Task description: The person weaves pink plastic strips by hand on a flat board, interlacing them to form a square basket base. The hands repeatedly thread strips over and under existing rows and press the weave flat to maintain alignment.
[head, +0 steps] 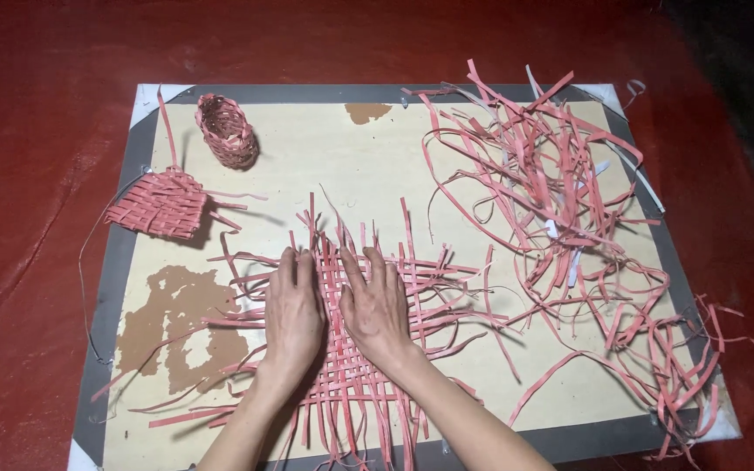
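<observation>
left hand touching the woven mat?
Touching. The head view shows the left hand lying flat, palm down, on the woven mat, fingers pressed onto the strips with no gap.

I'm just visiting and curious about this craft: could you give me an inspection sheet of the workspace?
Surface: pale worn board with grey edging, on a red floor.
Job's things: flat woven mat of pink strips, part-made.
Clutter: loose pink strip tangle; small woven pink basket; small flat woven pink piece.
Grippers: left hand and right hand press flat on the mat.
Cables: nothing seen.
Surroundings: dark area at right.
</observation>
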